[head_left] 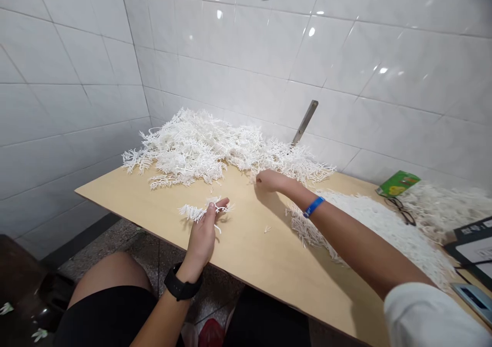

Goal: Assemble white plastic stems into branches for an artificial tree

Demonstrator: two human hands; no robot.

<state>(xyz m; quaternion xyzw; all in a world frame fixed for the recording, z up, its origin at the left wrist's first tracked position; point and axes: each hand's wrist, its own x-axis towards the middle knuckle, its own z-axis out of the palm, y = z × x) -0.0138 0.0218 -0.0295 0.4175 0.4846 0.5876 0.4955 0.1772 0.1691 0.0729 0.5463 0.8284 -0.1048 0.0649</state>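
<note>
My left hand, with a black watch on its wrist, is closed on a small bunch of white branched sprigs above the table's front part. The thumb presses the sprigs against the fingers, and their thin tips stick out on both sides. Stretched forward, my right hand is at the front edge of a large heap of white sprigs. Its fingers are curled in, and whatever they may hold is hidden. A blue band circles that forearm.
A flatter heap of white pieces lies right, partly behind my right forearm. One loose sprig rests on the wooden table. Beyond are a green box, glasses and a device. A metal strip stands against the tiled wall.
</note>
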